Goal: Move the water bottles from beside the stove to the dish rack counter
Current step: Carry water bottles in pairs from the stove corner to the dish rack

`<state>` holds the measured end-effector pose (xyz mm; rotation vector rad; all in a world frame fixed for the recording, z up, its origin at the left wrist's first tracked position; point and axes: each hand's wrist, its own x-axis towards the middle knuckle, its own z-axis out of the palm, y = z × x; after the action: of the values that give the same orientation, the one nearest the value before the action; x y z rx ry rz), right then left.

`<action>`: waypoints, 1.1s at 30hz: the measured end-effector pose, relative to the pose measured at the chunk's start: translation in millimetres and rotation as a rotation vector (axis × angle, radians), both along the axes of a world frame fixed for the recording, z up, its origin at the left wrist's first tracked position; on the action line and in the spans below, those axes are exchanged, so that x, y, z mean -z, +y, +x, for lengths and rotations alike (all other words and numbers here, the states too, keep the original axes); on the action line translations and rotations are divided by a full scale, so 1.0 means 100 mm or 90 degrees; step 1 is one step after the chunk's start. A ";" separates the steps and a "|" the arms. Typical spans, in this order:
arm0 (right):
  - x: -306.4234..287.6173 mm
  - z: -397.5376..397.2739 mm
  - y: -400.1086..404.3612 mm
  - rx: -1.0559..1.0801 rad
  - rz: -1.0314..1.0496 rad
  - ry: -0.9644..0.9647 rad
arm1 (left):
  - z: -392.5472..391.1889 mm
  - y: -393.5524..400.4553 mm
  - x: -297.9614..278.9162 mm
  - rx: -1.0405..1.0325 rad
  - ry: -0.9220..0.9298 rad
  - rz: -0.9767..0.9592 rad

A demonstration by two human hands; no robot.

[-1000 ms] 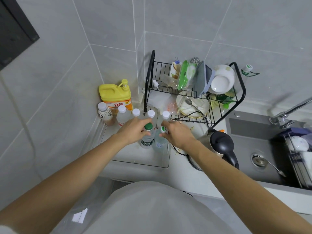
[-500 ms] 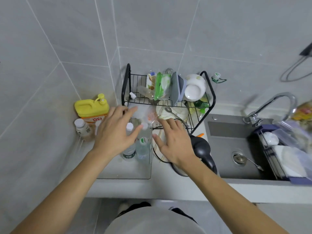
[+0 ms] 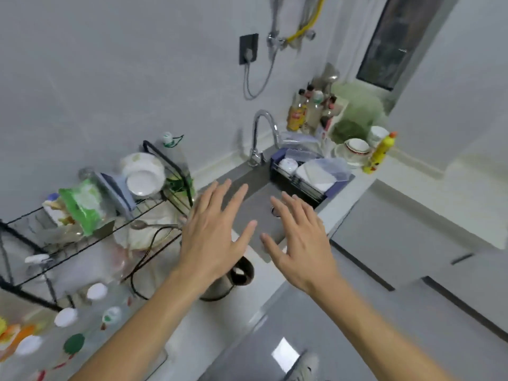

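Note:
Several clear water bottles (image 3: pixel 82 320) with white and green caps stand blurred at the lower left, on the counter in front of the black wire dish rack (image 3: pixel 90 237). My left hand (image 3: pixel 211 235) hovers with fingers spread over the kettle and the sink's near edge, holding nothing. My right hand (image 3: pixel 299 240) is spread out too, empty, above the sink (image 3: pixel 255 210). Both hands are well to the right of the bottles.
A steel kettle (image 3: pixel 228 281) sits under my left wrist, its cord looping toward the rack. The rack holds plates, a bowl and green packets. Behind the sink are a tap (image 3: pixel 264 133), a dish basket (image 3: pixel 308 171), sauce bottles and a yellow bottle (image 3: pixel 379 152).
Both hands let go of the bottles and lifted away, fingers spreading. The view has swung right, so the bottles and rack now lie at the left and the sink is central.

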<state>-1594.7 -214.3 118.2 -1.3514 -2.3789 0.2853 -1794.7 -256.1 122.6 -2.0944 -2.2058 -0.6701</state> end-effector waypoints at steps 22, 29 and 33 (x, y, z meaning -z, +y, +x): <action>-0.07 5.94 0.47 0.617 0.020 0.069 | 6.24 2.13 -0.07 0.564 0.010 -0.039; 0.09 7.32 0.75 0.773 0.027 0.055 | 7.97 2.86 0.05 0.703 -0.002 -0.028; 0.10 8.08 0.91 0.874 0.011 0.035 | 8.91 3.24 0.06 0.794 -0.005 -0.026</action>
<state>-786.8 -122.9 108.3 -2.4795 -0.9487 -0.1075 -903.5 67.6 116.3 -3.2901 -0.6395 -0.5880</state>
